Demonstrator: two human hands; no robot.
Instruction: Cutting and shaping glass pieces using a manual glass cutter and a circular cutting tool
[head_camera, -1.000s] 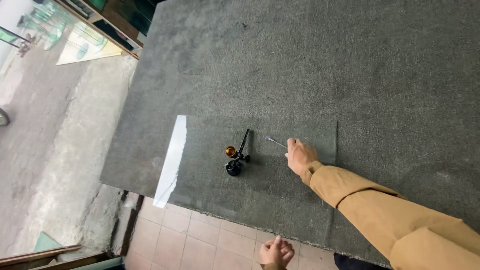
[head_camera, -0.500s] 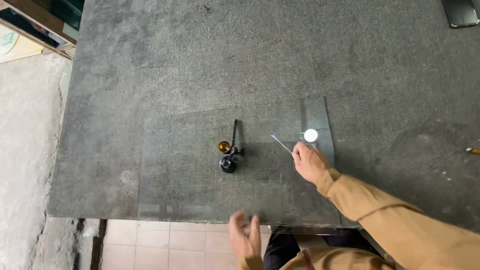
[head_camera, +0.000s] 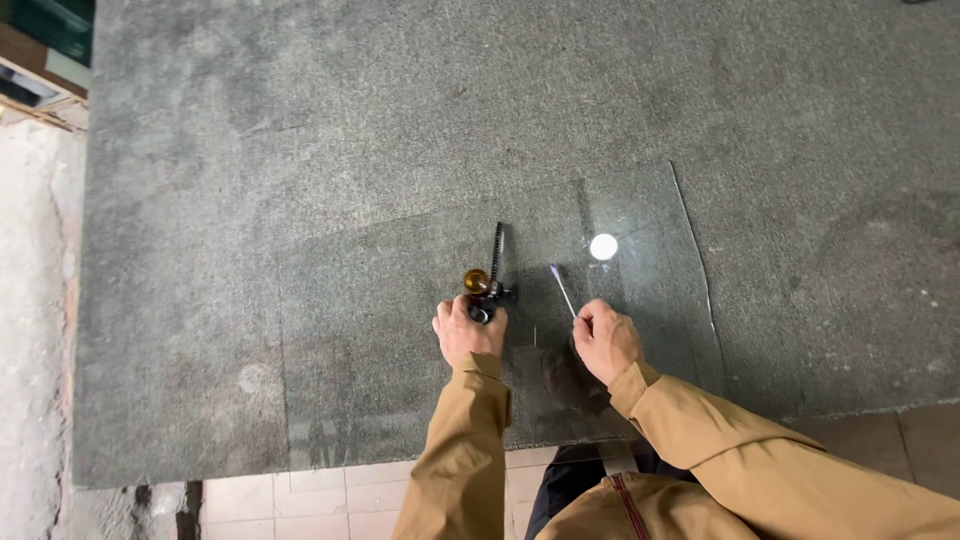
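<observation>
— Looking down at the grey felt-covered tabletop (head_camera: 300, 120), what do the two hands have?

— A clear flat glass sheet (head_camera: 400, 330) lies on the near part of the tabletop, with its near edge close to the tabletop's near edge. On it, about the middle, sits a black circle-cutting tool with a round amber knob and a thin black notched bar (head_camera: 488, 285). The left hand (head_camera: 468, 332) is on the near end of that tool, its fingers curled around the black base just beside the knob, so its grip is closed on the tool.

— And the bar?

— It runs from the base toward the far side, nearly straight, lying over the glass.

— What about the other hand?

— The right hand (head_camera: 604, 340) rests on the glass to the right of the tool, near but not touching the left hand. Its grip is pinched shut on a thin pale rod-like tool (head_camera: 563, 290), which slants up and to the left from the fingers, its tip pointing toward the far side.

— Anything else on the glass?

— A bright round white spot of reflected light (head_camera: 603, 246) sits just beyond the right hand. Both tan jacket sleeves (head_camera: 700, 440) come in from the near edge, and pale floor tiles (head_camera: 330, 500) show below the tabletop.
</observation>
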